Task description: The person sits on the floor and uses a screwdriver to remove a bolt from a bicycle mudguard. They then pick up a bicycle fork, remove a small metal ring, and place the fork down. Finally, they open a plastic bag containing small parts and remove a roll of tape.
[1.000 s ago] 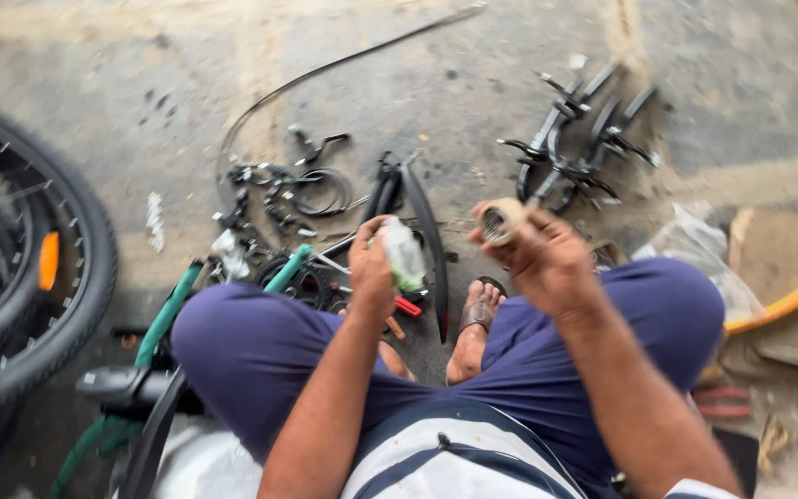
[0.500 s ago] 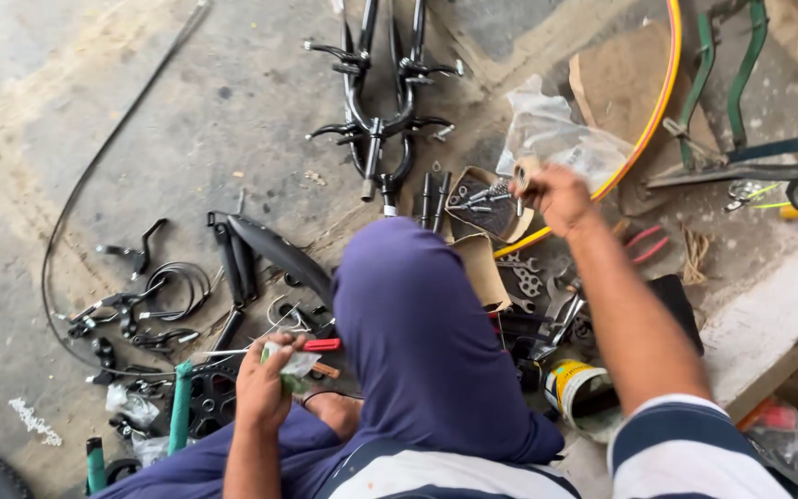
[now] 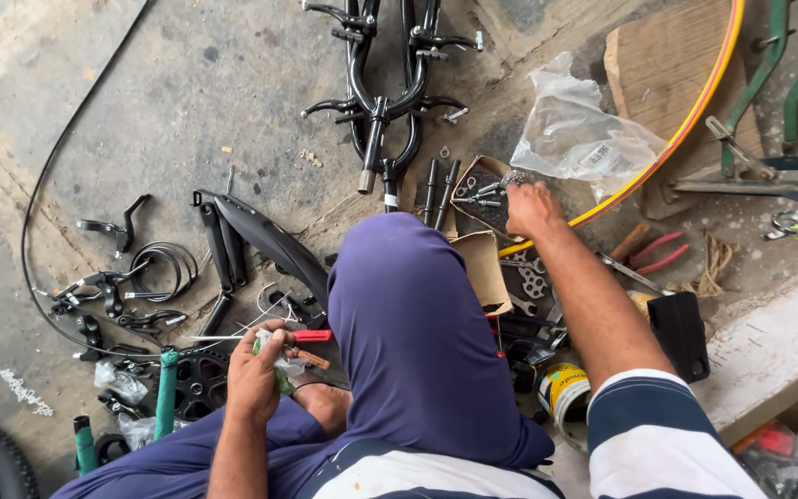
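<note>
Sitting on the concrete floor (image 3: 187,102), the person is picking through the small cardboard box (image 3: 484,196) of bolts beside the knee with right hand (image 3: 530,209), fingers curled on hardware I cannot make out, while left hand (image 3: 256,370) is clutching a small green part (image 3: 281,377), likely needing a matching bolt.

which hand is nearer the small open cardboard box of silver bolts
Right. The right hand rests at the edge of the cardboard box; the left hand is far off beside the knee, holding a small green item.

One head-worn camera looks steeply down, close over the workshop floor (image 3: 187,111)
</note>
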Demonstrator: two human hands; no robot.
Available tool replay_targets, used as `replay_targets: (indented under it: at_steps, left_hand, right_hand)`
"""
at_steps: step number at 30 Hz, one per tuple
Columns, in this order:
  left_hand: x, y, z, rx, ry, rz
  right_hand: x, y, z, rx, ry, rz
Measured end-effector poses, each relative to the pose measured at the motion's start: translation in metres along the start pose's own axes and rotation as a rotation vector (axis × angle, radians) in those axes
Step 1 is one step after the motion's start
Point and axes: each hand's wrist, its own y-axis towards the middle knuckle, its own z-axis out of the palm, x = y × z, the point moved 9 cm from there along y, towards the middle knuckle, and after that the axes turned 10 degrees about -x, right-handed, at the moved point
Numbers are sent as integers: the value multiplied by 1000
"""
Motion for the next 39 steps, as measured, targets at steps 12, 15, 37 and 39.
replay_targets:
  at_steps: [12, 15, 37, 39]
  left_hand:
    - [-6, 6, 1, -77, 116, 50]
    - [-6, 3, 1, -74, 55, 14]
    - [-172, -166, 182, 533, 2, 500]
    - [-165, -148, 153, 313, 25, 447]
  right_hand:
    - [-34, -14, -18, -277, 551, 61]
    - [-50, -17, -7, -255, 836, 233]
    - [241, -259, -347, -740, 1014, -873]
    - [237, -263, -344, -695, 1027, -932]
